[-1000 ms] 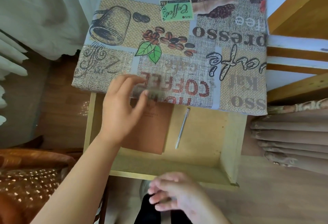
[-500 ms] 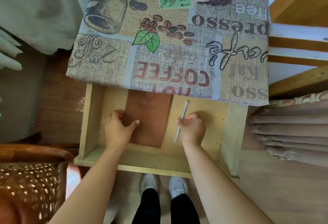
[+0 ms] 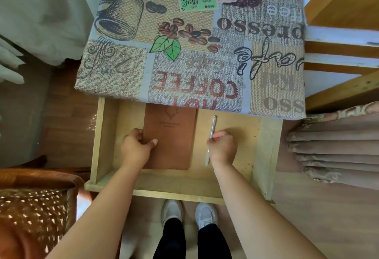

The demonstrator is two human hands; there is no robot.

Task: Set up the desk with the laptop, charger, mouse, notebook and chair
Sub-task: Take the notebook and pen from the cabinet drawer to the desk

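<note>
Two bare hands reach into an open wooden drawer (image 3: 264, 156) pulled out from under a desk (image 3: 194, 39) draped in a coffee-print cloth, seen from the head camera looking straight down. The left hand (image 3: 136, 148) closes on the left edge of a brown notebook (image 3: 172, 135), thumb on the cover and fingers curled around the side; the notebook lies flat on the drawer floor, its far end tucked beneath the desk's edge at 12 o'clock. The right hand (image 3: 222, 146), at 3 o'clock from the notebook, is curled into a near-fist pinching a slim silver pen (image 3: 211, 135) that runs front to back just beside the notebook. The step in hand appears to be fetching the notebook for the desktop. The next move likely calls for lifting both items clear of the drawer wall, drawing them toward 6 o'clock to clear the overhanging cloth, then setting them on the bare tabletop. A cushioned chair (image 3: 34, 207) waits at 8 o'clock; no laptop, charger or mouse is in view.
</note>
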